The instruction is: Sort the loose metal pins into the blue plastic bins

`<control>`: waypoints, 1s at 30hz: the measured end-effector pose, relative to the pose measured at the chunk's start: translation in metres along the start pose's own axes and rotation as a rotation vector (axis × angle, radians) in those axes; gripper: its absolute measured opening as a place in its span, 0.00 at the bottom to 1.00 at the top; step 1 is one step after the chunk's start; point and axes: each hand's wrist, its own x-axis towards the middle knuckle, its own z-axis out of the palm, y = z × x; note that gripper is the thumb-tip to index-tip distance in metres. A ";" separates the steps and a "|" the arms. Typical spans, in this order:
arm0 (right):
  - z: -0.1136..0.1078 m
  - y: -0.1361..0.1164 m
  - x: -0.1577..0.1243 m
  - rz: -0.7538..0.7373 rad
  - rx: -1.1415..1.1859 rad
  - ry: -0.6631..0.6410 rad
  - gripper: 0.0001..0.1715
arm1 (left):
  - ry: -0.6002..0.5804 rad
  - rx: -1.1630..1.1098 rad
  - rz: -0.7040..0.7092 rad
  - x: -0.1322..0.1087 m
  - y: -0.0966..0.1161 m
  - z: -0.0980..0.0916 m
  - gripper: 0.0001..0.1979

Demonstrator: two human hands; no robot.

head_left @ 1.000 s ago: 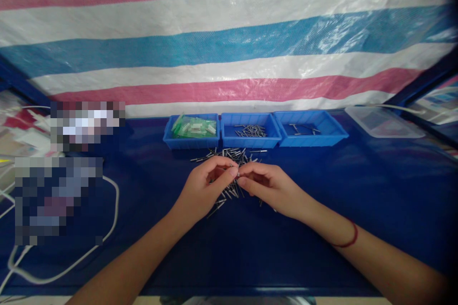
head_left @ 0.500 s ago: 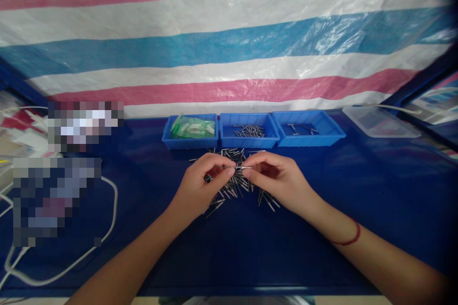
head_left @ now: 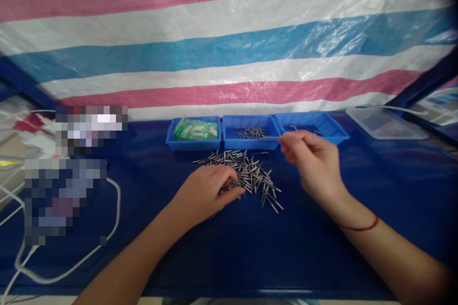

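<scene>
A heap of small metal pins lies on the blue table. My left hand rests on the heap's left side, fingers curled down among the pins. My right hand is raised at the front of the right blue bin, pinching a thin metal pin whose tip points left over the middle blue bin. The middle bin holds several pins; the right bin holds a few.
A left blue bin holds green packets. A clear plastic tray sits far right. White cables loop at the left by blurred items. A striped tarp hangs behind the bins.
My right hand lifted away from the left hand and moved up-right to the bins with a pin. My left hand dropped onto the heap.
</scene>
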 end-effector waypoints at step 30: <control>0.014 -0.001 -0.031 -0.351 -0.392 -0.624 0.10 | -0.254 0.351 0.030 -0.002 -0.004 0.008 0.07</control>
